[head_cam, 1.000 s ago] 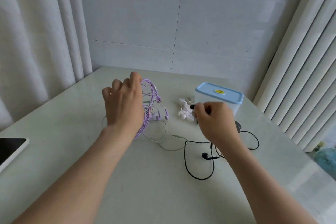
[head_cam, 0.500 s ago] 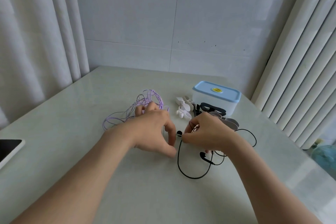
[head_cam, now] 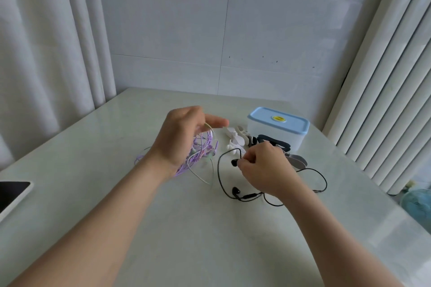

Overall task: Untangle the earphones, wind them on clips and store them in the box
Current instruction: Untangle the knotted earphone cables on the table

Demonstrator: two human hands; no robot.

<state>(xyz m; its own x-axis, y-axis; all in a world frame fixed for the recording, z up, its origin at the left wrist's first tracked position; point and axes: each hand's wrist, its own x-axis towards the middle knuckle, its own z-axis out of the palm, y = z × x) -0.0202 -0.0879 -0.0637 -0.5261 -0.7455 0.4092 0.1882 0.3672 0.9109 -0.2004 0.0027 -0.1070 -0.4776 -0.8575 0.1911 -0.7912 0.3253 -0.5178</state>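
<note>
- Table [head_cam: 186, 240]: pale and glossy, sitting in a corner. Folded curtains [head_cam: 46, 53] are hanging on the left and ribbed blinds [head_cam: 384, 77] on the right.
- One dark-screened tablet [head_cam: 11, 196] is lying at the left edge. One bluish fan [head_cam: 417, 200] is showing below the table's right side.
- Left hand [head_cam: 184, 137] is hanging raised over the table, fingers curled into the purple earphones [head_cam: 200, 151] and gripping the tangle. The hand is hiding part of it, and motion is blurring the fingertips.
- One pale cable [head_cam: 200, 177] is running through the purple tangle and trailing down onto the table.
- Right hand [head_cam: 263, 168] is pinching one bud of the black earphones [head_cam: 234, 162] between thumb and finger, low over the table.
- Black buds showing: two. The second is lying on the table near the right wrist, with cable looping on both sides of that hand.
- Earphone sets: one purple, one black, plus the pale cable.
- White clips [head_cam: 235, 137] are lying piled just left of the box. Dark clips [head_cam: 275, 143] are lying in front of it, partly behind the right hand. The overlap is preventing an exact count.
- Box [head_cam: 268, 133]: one, translucent, with its blue lid [head_cam: 277, 123] sitting shut. I cannot tell what is inside.
</note>
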